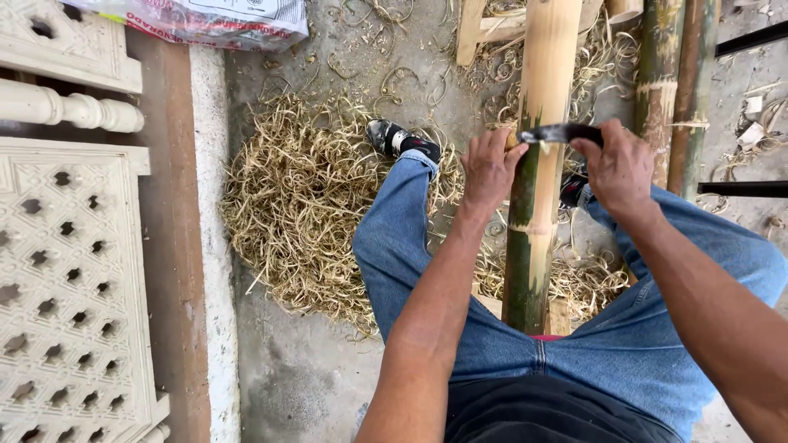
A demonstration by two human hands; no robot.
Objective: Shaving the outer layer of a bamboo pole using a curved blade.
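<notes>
We see a bamboo pole [538, 164] running lengthwise between the person's knees, its near part green, its far part pale and stripped. A dark blade [552, 133] lies crosswise on the pole at the border of the two colours. The left hand [487, 168] bears on the blade's left end, fingers together against blade and pole. The right hand [617, 171] has its fingers clamped on the blade's dark handle; both forearms reach forward over the jeans [410, 238]. A heap of pale bamboo shavings [304, 213] covers the concrete floor [304, 369] left of the pole. Two more bamboo poles [673, 90] lie to the right, and carved white lattice panels [66, 271] stand at far left.
</notes>
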